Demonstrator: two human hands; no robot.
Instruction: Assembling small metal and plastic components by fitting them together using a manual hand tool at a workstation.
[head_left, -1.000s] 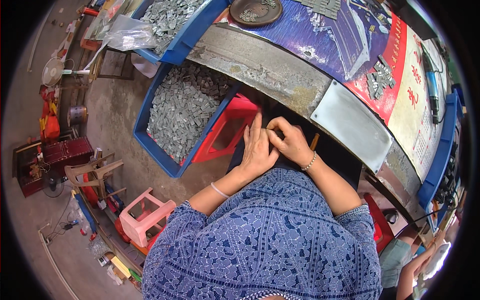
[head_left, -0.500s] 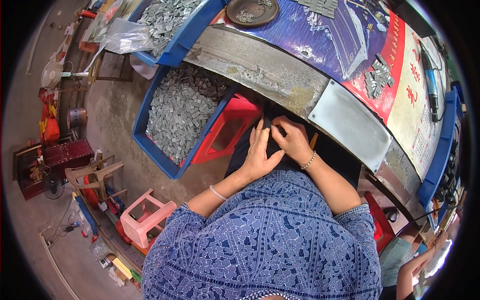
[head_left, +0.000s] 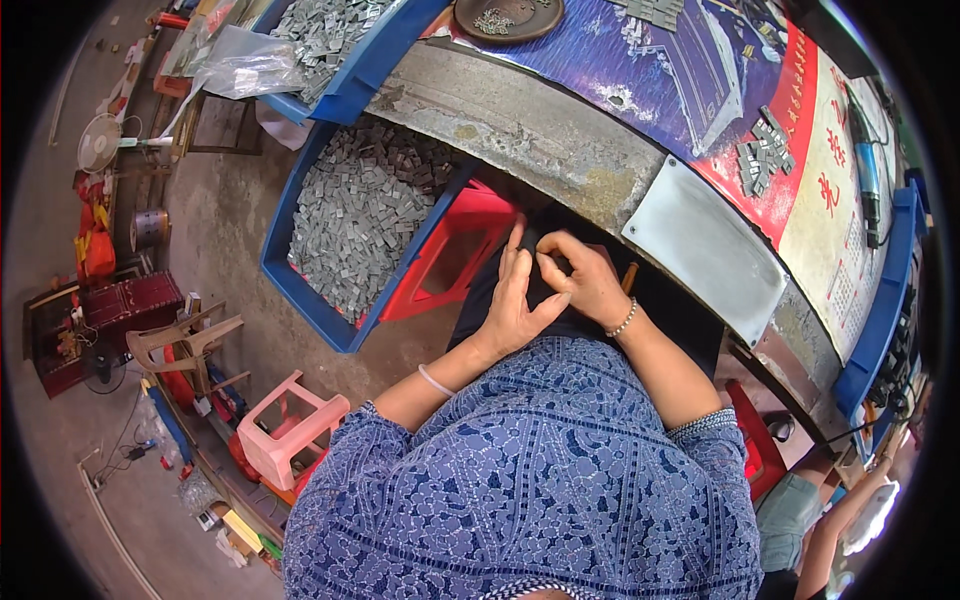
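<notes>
Left hand [head_left: 509, 318] fingers spread wider; right hand [head_left: 597, 290] near; two piece-filled bins [head_left: 301, 295].

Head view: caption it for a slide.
Left hand and right hand close together near a blue bin of grey pieces.

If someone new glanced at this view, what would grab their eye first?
Probably the blue bin heaped with small grey pieces, left of the person's hands. The left hand and right hand are close together just below the bench edge. Beyond it, a purple-blue and red printed sheet covers the benchtop.
</notes>
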